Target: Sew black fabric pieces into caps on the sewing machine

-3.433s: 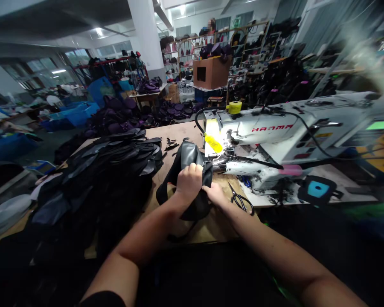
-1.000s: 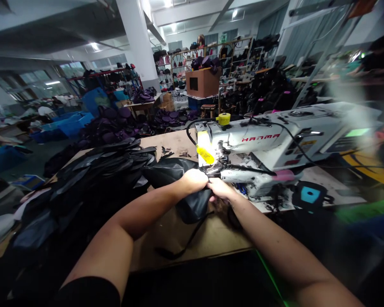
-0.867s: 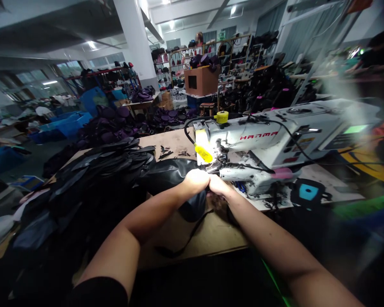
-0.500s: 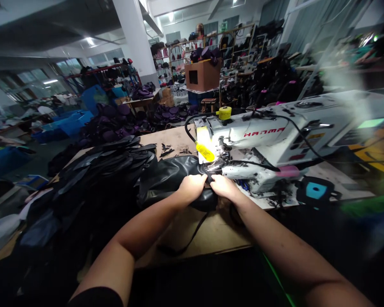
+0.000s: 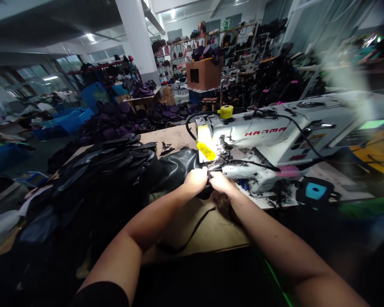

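A glossy black bag (image 5: 176,168) lies on the worktable, its right end at the needle area of a white sewing machine (image 5: 259,136). My left hand (image 5: 196,181) is closed on the bag's near edge, just in front of the lit needle. Close beside it, my right hand (image 5: 221,183) also pinches the edge, by the machine's narrow lower arm (image 5: 243,171). The fingertips and the seam between them are partly hidden. A yellow lamp (image 5: 206,150) shines on the sewing spot. A black strap (image 5: 195,228) trails over the table below my hands.
Dark flat pieces (image 5: 121,155) are heaped on the table's left. Black scraps (image 5: 166,149) lie behind the bag. A black piece with a blue patch (image 5: 315,190) rests at right. Beyond stand blue bins (image 5: 70,121), a purple pile (image 5: 115,117) and a cardboard box (image 5: 204,74).
Both hands have moved slightly up and toward the needle, drawing the bag along. The bag's near side has shifted away from me, uncovering more tabletop and strap.
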A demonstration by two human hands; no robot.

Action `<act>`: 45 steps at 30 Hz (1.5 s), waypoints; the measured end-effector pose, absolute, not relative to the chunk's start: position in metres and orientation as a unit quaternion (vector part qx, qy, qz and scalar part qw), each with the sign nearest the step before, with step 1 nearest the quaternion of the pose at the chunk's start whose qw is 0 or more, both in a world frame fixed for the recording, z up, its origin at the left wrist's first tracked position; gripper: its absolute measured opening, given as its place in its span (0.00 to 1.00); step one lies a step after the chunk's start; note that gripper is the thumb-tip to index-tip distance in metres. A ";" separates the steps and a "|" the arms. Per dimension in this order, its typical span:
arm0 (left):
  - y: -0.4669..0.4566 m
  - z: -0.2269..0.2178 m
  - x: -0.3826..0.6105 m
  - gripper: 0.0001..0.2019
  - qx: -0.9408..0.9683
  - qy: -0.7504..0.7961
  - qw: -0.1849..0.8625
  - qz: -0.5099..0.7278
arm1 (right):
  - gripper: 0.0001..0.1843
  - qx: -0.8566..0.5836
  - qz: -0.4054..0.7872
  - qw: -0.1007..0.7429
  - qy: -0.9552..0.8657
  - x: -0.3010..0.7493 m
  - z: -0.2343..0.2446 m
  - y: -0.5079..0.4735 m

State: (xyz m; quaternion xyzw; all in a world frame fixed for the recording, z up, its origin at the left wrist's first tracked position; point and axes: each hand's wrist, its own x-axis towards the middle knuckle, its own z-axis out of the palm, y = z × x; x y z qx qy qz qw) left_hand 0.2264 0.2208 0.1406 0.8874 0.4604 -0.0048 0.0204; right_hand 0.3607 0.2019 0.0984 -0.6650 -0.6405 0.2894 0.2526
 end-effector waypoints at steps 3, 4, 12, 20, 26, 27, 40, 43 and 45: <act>0.220 0.141 0.208 0.17 0.895 0.446 0.001 -0.020 | 0.13 -0.678 0.296 0.247 -0.626 0.361 0.096 0.199; 0.219 0.140 0.203 0.17 0.897 0.440 -0.011 -0.027 | 0.13 -0.682 0.297 0.246 -0.621 0.360 0.095 0.198; 0.207 0.109 0.190 0.09 0.869 0.485 0.008 0.096 | 0.17 -0.684 0.296 0.243 -0.620 0.355 0.085 0.191; 0.212 0.128 0.200 0.19 0.865 0.487 -0.039 0.116 | 0.17 -0.723 0.258 0.136 -0.626 0.359 0.101 0.176; 0.238 0.184 0.171 0.16 0.963 0.230 -0.116 -0.085 | 0.14 -0.703 0.290 0.167 -0.627 0.366 0.099 0.175; 0.236 0.189 0.171 0.16 0.965 0.210 -0.120 -0.098 | 0.13 -0.694 0.300 0.178 -0.630 0.366 0.097 0.177; 0.217 0.199 0.221 0.13 0.941 0.288 -0.027 -0.175 | 0.12 -0.636 0.386 0.280 -0.607 0.359 0.088 0.193; 0.219 0.194 0.233 0.14 0.924 0.347 -0.003 -0.162 | 0.13 -0.612 0.374 0.316 -0.622 0.363 0.087 0.203; 0.216 0.190 0.238 0.16 0.920 0.364 0.001 -0.148 | 0.13 -0.590 0.351 0.355 -0.634 0.366 0.086 0.207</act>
